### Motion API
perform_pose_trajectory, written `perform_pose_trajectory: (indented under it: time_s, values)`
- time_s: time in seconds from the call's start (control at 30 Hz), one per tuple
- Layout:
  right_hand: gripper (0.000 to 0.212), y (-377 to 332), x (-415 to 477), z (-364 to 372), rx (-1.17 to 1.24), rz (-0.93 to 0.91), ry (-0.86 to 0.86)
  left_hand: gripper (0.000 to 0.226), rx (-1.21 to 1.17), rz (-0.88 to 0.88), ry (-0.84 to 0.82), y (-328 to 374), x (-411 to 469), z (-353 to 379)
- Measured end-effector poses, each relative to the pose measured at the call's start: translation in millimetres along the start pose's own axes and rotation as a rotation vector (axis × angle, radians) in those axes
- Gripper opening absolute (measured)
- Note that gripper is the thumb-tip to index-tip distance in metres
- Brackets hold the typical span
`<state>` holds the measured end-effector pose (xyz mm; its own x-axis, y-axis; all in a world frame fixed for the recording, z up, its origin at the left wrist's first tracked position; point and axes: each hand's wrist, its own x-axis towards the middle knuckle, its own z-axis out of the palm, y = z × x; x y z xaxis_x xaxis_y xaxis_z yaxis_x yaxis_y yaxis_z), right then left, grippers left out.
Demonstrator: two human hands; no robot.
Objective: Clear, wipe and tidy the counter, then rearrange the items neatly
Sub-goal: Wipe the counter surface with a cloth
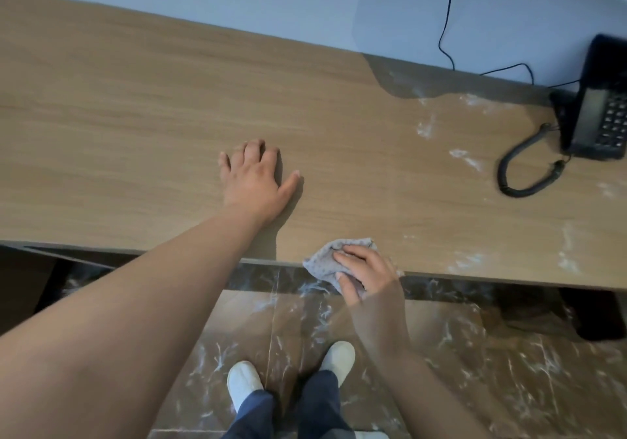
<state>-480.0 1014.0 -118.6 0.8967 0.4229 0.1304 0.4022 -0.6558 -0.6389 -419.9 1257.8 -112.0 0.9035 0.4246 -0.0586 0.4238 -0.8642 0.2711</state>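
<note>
Two hands on the job: the right hand [368,277] has its fingers curled round a grey, nubbly cloth [320,262], bunched at the front edge of the counter [135,116] and half hanging off. The left hand [254,180] just lies flat, fingers spread, holding nothing. The white smears [468,159] sit to the right and further back, toward the black phone [600,112], so I'd say the right hand's nearer. Smooth woodgrain top.

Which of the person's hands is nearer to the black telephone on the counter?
Right. The right hand, gripping the grey cloth at the near edge of the counter, is left of the telephone. The left hand rests flat farther left, mid-counter.
</note>
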Motion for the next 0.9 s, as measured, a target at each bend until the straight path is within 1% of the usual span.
perform_pose_trajectory:
  time_s: [0.13,0.3,0.4,0.47,0.53,0.63,0.7,0.77,0.83,0.9]
  values:
    - [0.029,-8.0,-12.1,-10.8,0.021,0.047,-0.035,0.074,0.064,0.028,-0.1,1.3,0.1,-8.4]
    - [0.032,-14.1,1.2,-34.3,0.043,0.088,0.037,0.079,0.096,-0.026,-0.141,12.5,8.0,-9.9]
    - [0.031,-13.5,16.8,-43.0,0.094,0.082,0.097,0.082,0.091,-0.078,-0.134,21.7,3.2,-1.3]
    - [0.031,-9.4,30.2,-49.0,0.134,0.066,0.131,0.083,0.055,-0.108,-0.097,28.5,-4.9,5.1]
    - [0.033,-1.3,45.8,-56.4,0.148,0.037,0.146,0.08,0.023,-0.094,-0.068,35.3,-13.0,9.1]
    - [0.03,13.4,73.6,-69.9,0.123,-0.028,0.148,0.068,0.0,-0.013,-0.028,47.3,-14.5,12.1]
    - [0.028,22.1,93.2,-80.0,0.117,-0.01,0.134,0.059,-0.004,0.014,-0.001,57.1,-5.5,13.5]
    - [0.025,30.4,114.2,-90.1,0.114,0.032,0.129,0.055,0.004,0.008,-0.008,66.3,6.2,16.1]
    - [0.022,39.2,135.6,-98.2,0.092,0.054,0.13,0.055,0.017,-0.015,-0.013,71.2,14.8,22.3]
    - [0.02,48.2,156.9,-103.1,0.068,0.061,0.121,0.057,0.02,-0.038,0.028,72.3,16.9,29.8]
